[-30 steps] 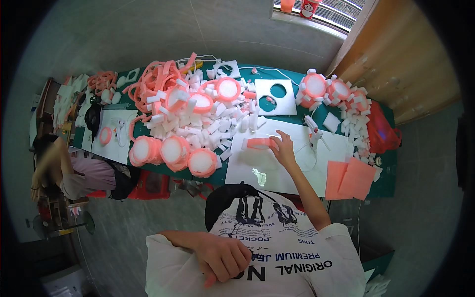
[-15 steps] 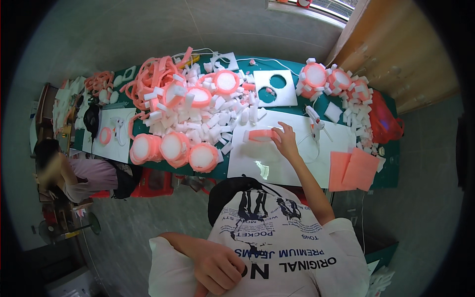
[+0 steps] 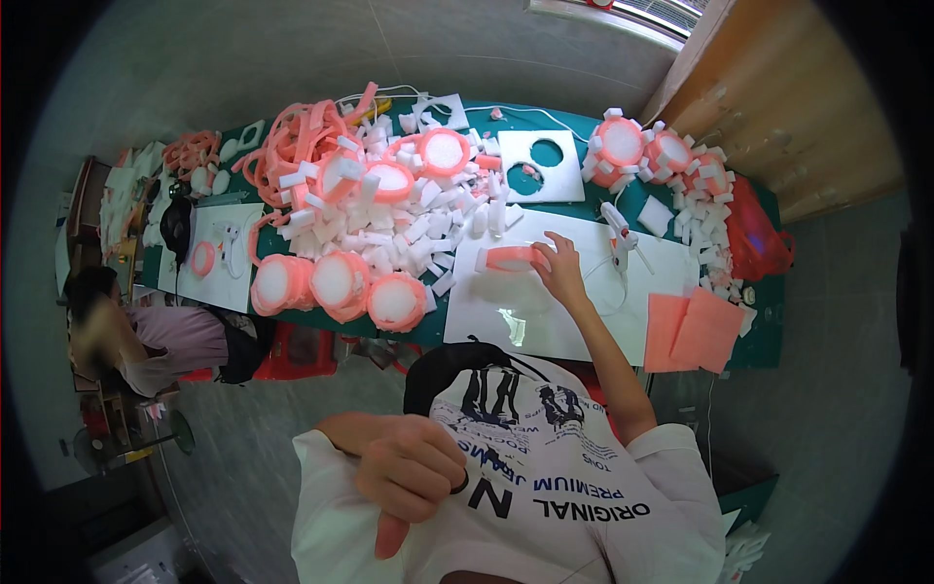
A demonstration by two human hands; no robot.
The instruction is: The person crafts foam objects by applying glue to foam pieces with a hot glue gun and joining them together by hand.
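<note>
My right hand [image 3: 561,273] reaches over the white board and grips the right end of a pink foam ring [image 3: 511,259] between thumb and fingers. The ring shows side-on, with a small white foam block [image 3: 481,260] at its left end. My left hand [image 3: 411,477] is raised in front of my shirt, off the table. Its fingers are curled in and the thumb points down; what is inside them, if anything, is hidden. Right of the ring, a white glue gun [image 3: 617,226] rests on the board [image 3: 574,326].
White foam blocks [image 3: 389,238] and pink-rimmed white discs [image 3: 396,301] crowd the left. Beyond the board lies a white sheet with two round holes [image 3: 567,185]. Pink sheets [image 3: 700,331] and a red bag [image 3: 754,234] are at right. Another person [image 3: 180,336] sits far left.
My left hand has risen toward the table, its thumb now pointing down. My right hand stays on the foam ring. The whole view has shifted slightly.
</note>
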